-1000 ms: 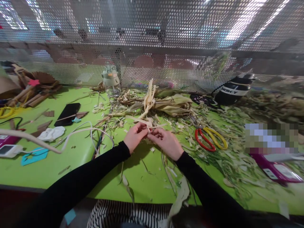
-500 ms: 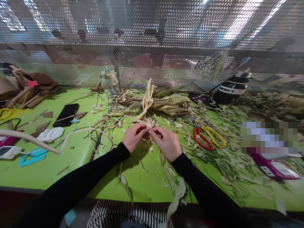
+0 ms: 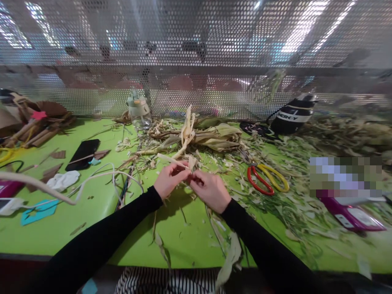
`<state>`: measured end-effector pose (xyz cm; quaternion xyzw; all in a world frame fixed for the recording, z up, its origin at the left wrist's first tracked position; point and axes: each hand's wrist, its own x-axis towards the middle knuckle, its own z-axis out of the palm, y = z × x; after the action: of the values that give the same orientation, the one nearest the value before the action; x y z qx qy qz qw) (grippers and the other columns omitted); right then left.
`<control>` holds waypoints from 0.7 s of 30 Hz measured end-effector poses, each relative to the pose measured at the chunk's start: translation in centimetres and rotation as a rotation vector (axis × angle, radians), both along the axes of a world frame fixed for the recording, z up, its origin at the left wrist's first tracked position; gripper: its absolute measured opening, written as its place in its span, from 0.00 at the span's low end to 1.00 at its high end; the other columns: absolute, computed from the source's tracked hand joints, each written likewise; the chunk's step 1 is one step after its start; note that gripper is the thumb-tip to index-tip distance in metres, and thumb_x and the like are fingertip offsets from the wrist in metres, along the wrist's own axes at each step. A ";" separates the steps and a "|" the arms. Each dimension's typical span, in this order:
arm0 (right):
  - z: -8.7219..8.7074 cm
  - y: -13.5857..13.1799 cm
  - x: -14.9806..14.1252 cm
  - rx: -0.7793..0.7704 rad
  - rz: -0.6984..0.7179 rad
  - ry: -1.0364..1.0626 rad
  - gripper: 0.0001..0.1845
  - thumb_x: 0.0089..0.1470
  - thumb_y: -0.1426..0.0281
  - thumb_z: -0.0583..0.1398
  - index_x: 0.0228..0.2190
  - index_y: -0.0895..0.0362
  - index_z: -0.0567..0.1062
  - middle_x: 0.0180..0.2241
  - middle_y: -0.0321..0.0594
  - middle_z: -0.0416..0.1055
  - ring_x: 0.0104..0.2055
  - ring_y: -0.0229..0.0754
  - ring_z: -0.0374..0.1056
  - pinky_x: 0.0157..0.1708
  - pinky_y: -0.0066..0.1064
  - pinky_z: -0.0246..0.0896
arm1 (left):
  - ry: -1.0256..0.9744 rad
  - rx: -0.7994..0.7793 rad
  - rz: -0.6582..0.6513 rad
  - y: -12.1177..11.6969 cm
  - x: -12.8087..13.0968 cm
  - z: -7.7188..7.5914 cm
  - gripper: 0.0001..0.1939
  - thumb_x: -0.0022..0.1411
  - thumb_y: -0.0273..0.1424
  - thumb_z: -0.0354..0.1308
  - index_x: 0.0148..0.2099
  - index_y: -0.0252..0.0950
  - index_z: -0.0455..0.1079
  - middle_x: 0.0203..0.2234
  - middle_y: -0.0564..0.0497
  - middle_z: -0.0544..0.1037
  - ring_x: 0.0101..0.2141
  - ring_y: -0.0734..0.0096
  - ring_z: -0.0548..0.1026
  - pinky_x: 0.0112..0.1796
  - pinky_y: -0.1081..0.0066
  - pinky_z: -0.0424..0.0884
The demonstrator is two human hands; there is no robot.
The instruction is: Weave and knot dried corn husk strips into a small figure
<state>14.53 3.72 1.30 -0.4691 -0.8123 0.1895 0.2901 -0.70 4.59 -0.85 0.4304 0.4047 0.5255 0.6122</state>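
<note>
My left hand [image 3: 168,182] and my right hand [image 3: 210,189] meet above the middle of the green table [image 3: 92,220], both in black sleeves. Their fingers are pinched together on a thin strip of dried corn husk [image 3: 176,162] that sticks up and to the left between them. Just behind the hands lies a pile of corn husks [image 3: 211,136] with one pale bundle standing up. Loose husk scraps lie all around the hands.
Scissors with red and yellow handles [image 3: 268,179] lie right of my hands. A black phone [image 3: 82,154], a white cable [image 3: 101,175] and a white cloth [image 3: 63,181] are on the left. A small bottle [image 3: 138,109] and a black bottle [image 3: 290,114] stand by the perforated metal screen [image 3: 196,61].
Both hands stay pinched on the husk strip and have shifted slightly left and down in view. The fingers have worked the strip; nothing was let go.
</note>
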 end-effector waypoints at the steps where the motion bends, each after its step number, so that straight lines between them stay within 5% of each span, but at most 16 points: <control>1: 0.3 0.1 0.1 -0.008 0.020 0.015 0.12 0.53 0.66 0.57 0.22 0.57 0.70 0.20 0.34 0.68 0.20 0.33 0.58 0.21 0.25 0.50 | 0.006 -0.003 0.005 0.0 0.0 0.0 0.15 0.48 0.32 0.63 0.39 0.31 0.71 0.28 0.51 0.76 0.29 0.75 0.72 0.34 0.73 0.69; 6: 1.2 0.8 1.0 -0.075 -0.124 0.172 0.19 0.57 0.57 0.53 0.25 0.58 0.72 0.20 0.35 0.66 0.21 0.35 0.59 0.21 0.27 0.52 | -0.065 -0.101 -0.085 -0.4 0.2 0.3 0.16 0.46 0.36 0.66 0.35 0.32 0.70 0.26 0.51 0.75 0.27 0.75 0.73 0.32 0.72 0.69; 10: 0.6 1.3 1.0 -0.321 0.058 0.443 0.14 0.54 0.59 0.57 0.27 0.57 0.75 0.26 0.36 0.71 0.29 0.38 0.67 0.32 0.29 0.62 | -0.013 -0.109 -0.159 -0.9 0.4 0.4 0.16 0.46 0.39 0.66 0.31 0.32 0.70 0.22 0.54 0.72 0.23 0.78 0.71 0.29 0.75 0.67; 13: 0.0 1.3 0.7 -0.414 0.061 0.600 0.12 0.52 0.61 0.59 0.27 0.57 0.75 0.27 0.36 0.72 0.30 0.38 0.68 0.35 0.30 0.63 | 0.013 -0.110 -0.189 -1.0 0.4 0.2 0.16 0.47 0.40 0.65 0.28 0.32 0.70 0.19 0.56 0.70 0.21 0.79 0.69 0.28 0.74 0.66; 21: 0.0 1.3 0.9 -0.210 -0.075 0.408 0.15 0.54 0.59 0.57 0.33 0.58 0.72 0.32 0.40 0.69 0.30 0.38 0.64 0.32 0.31 0.62 | -0.028 -0.213 -0.233 -1.1 0.5 0.3 0.15 0.46 0.40 0.65 0.30 0.33 0.71 0.17 0.55 0.70 0.22 0.76 0.70 0.30 0.71 0.70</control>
<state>15.39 5.01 1.28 -0.4787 -0.6945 0.3531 0.4048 -0.16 3.50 -0.57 0.3999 0.3969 0.4110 0.7167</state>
